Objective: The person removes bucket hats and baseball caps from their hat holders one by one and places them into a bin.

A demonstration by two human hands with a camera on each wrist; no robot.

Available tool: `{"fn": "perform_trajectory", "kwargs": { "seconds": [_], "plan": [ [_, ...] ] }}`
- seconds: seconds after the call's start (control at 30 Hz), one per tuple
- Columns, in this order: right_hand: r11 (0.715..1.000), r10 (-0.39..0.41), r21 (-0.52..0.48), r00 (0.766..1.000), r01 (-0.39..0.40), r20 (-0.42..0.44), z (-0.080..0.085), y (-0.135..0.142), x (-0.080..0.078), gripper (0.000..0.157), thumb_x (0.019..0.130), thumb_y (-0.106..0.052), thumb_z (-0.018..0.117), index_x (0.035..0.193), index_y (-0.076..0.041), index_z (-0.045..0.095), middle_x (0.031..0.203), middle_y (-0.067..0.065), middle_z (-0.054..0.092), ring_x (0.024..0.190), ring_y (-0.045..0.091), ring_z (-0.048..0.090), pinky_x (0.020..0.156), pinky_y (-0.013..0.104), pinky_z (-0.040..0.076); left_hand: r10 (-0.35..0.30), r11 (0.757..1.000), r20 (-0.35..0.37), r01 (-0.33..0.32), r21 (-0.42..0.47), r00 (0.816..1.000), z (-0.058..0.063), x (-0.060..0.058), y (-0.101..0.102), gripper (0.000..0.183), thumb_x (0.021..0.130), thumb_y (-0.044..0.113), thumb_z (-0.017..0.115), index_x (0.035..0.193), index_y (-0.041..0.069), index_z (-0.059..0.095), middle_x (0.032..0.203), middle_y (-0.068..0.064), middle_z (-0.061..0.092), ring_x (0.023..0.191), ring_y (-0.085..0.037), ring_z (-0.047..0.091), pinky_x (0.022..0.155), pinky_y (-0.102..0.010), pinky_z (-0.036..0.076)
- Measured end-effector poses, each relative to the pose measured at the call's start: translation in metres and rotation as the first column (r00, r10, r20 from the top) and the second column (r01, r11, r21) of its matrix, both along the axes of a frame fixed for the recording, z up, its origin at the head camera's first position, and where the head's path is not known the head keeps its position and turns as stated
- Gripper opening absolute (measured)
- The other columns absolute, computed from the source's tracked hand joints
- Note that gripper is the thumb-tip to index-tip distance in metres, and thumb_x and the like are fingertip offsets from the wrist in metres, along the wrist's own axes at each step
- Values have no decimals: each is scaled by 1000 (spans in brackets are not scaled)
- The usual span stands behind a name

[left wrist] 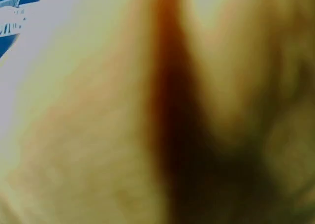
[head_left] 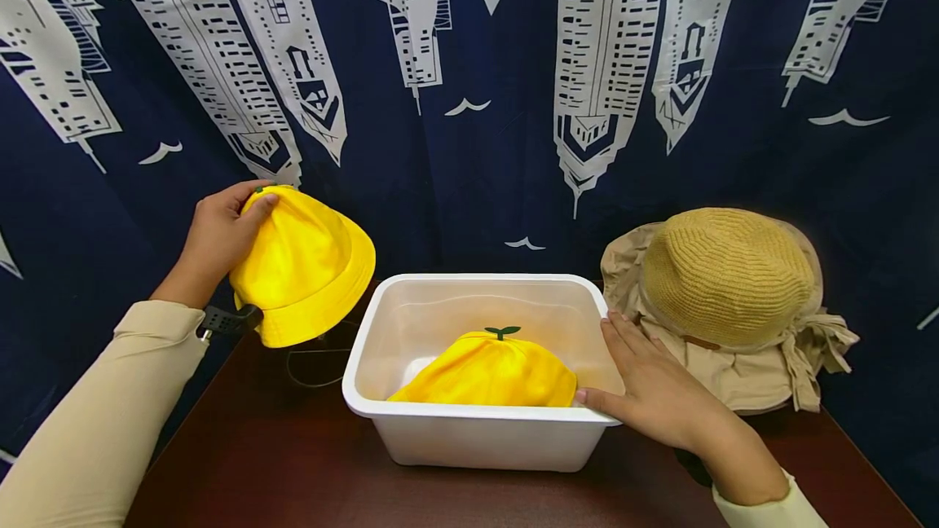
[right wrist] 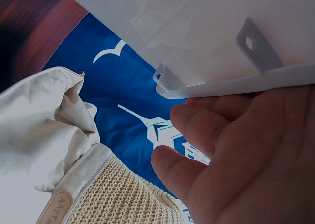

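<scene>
My left hand (head_left: pixel 223 228) pinches a yellow bucket hat (head_left: pixel 311 267) by its crown, thumb on the near side, holding it up left of a white plastic bin (head_left: pixel 487 440). The hat's brim faces down and to the right. Inside the bin lies another yellow hat (head_left: pixel 499 373), topped with a green sprout. Across the bin's right rim rests my right hand (head_left: pixel 656 389), its fingers extended and its thumb at the front corner. In the right wrist view, those fingers show against the rim. Close, blurred surfaces fill the left wrist view.
A woven straw hat (head_left: pixel 726 279) with a beige cloth brim and ties sits right of the bin. Everything stands on a dark reddish-brown table (head_left: pixel 293 463). Behind it hangs a navy cloth (head_left: pixel 484 161) with white building prints. A thin cord (head_left: pixel 315 385) loops left of the bin.
</scene>
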State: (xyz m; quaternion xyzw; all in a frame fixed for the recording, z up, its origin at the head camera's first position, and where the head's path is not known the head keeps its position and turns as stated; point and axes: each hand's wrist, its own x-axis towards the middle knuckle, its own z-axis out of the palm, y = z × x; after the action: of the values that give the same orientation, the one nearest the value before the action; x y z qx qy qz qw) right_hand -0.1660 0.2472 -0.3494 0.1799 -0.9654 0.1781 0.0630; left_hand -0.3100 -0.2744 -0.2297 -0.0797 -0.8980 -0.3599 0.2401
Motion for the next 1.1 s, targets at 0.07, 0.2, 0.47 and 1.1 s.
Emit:
{"fn": "perform_trajectory", "kwargs": {
  "seconds": [0.07, 0.2, 0.47, 1.1],
  "plan": [
    [1000, 3, 0, 1000, -3, -4, -1, 0, 0, 101, 89, -62, 61, 153, 8, 24, 161, 26, 16, 147, 42, 17, 113, 64, 16, -8, 1000, 2, 8, 6, 1000, 5, 2, 2, 56, 100, 50, 51, 140, 12, 57, 113, -16, 62, 80, -23, 62, 66, -10, 49],
    [1000, 3, -2, 1000, -3, -8, 0, 0, 0, 102, 89, -64, 60, 153, 8, 25, 161, 25, 16, 147, 42, 17, 114, 62, 15, -22, 1000, -18, 22, -1, 1000, 13, 6, 9, 54, 99, 50, 52, 140, 14, 58, 115, -15, 62, 81, -23, 62, 67, -10, 49],
    [1000, 7, -3, 1000, -7, -14, -1, 0, 0, 101, 89, -61, 61, 153, 8, 25, 161, 26, 16, 147, 42, 18, 115, 61, 13, -75, 997, -66, 73, -30, 995, 27, 17, 24, 52, 98, 48, 55, 139, 17, 60, 116, -12, 64, 83, -22, 61, 71, -10, 48],
    [1000, 15, 1, 999, -15, -29, -4, 2, 0, 99, 90, -60, 61, 153, 9, 25, 160, 28, 18, 146, 43, 20, 114, 62, 14, -322, 936, -199, 280, -211, 926, 43, 32, 76, 34, 100, 25, 59, 132, 15, 66, 110, -9, 70, 76, -20, 65, 67, -11, 51]
  ]
}}
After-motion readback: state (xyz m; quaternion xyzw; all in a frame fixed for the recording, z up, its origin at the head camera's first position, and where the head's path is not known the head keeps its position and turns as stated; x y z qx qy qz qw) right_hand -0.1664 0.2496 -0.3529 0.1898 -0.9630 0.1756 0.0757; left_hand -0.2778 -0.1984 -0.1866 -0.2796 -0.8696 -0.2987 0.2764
